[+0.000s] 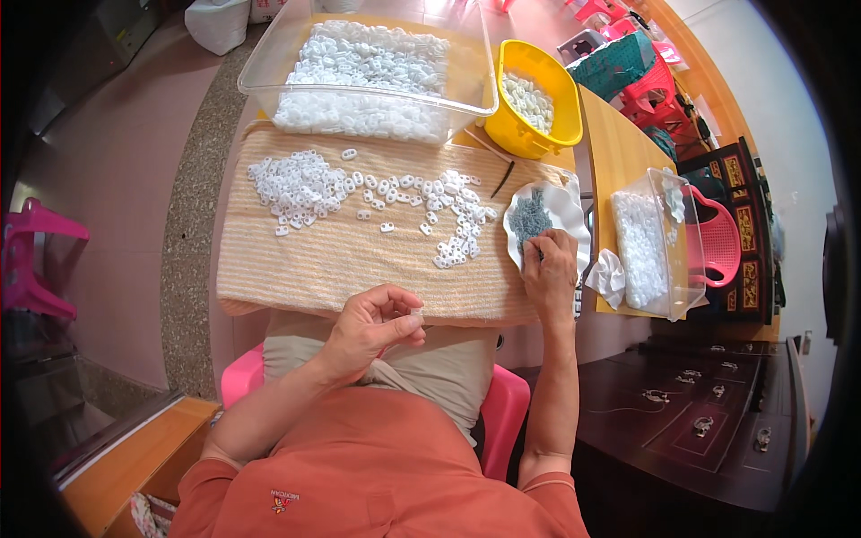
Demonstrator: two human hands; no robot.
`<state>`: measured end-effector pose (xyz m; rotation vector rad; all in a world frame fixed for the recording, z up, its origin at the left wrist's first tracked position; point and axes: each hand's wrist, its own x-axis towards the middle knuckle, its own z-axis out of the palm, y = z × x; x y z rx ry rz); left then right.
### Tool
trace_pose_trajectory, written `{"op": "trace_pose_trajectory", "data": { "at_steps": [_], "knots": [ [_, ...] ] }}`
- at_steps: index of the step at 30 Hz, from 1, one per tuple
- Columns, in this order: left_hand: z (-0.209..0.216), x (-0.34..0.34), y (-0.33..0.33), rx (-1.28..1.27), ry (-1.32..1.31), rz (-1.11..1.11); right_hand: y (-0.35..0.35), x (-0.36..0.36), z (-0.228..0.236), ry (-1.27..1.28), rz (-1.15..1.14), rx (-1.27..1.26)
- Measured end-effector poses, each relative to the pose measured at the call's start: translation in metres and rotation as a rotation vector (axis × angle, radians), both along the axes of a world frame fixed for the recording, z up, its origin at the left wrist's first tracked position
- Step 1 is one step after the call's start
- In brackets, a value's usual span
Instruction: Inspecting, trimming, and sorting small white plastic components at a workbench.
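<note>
My left hand point(377, 321) is above the front edge of the towel-covered table, fingers closed in a pinch. Between thumb and fingertips shows a small white plastic piece point(416, 311), mostly hidden. To the right, my right hand point(551, 267) reaches into a white wavy-rimmed dish point(572, 208). Its fingertips are pressed together at a heap of tiny grey pieces point(529, 215); whatever they grip is hidden. On the striped towel point(314, 260) lie a large pile of white two-holed oval plastic pieces point(300, 184) and a looser group of them point(456, 215) nearer the dish.
Behind the towel stand a clear plastic bin point(359, 76) of white pieces and a yellow tub point(511, 134) of pale pieces. A thin black-tipped stick point(503, 178) lies by the dish. Rightward are crumpled tissue point(607, 276) and another clear bin point(641, 247).
</note>
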<state>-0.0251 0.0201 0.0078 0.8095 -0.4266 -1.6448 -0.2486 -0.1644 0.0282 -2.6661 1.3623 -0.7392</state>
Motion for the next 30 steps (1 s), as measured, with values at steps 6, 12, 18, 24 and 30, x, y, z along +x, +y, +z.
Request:
{"op": "trace_pose_trajectory", "data": {
  "at_steps": [6,12,18,24,30],
  "knots": [
    [-0.002,0.001,0.0,0.004,0.001,0.003,0.002,0.001,0.001,-0.027,-0.059,0.003],
    [-0.001,-0.001,0.0,0.007,0.002,-0.002,-0.003,-0.004,-0.002,-0.069,-0.037,0.019],
    [-0.001,-0.002,0.0,0.012,-0.013,-0.006,-0.007,-0.006,-0.008,-0.077,-0.018,0.025],
    [-0.004,-0.002,0.0,0.009,-0.005,-0.003,-0.002,-0.002,0.0,-0.061,-0.068,0.029],
    [-0.002,-0.003,0.0,0.017,0.0,-0.002,-0.008,-0.004,0.0,-0.003,-0.05,0.065]
  ]
}}
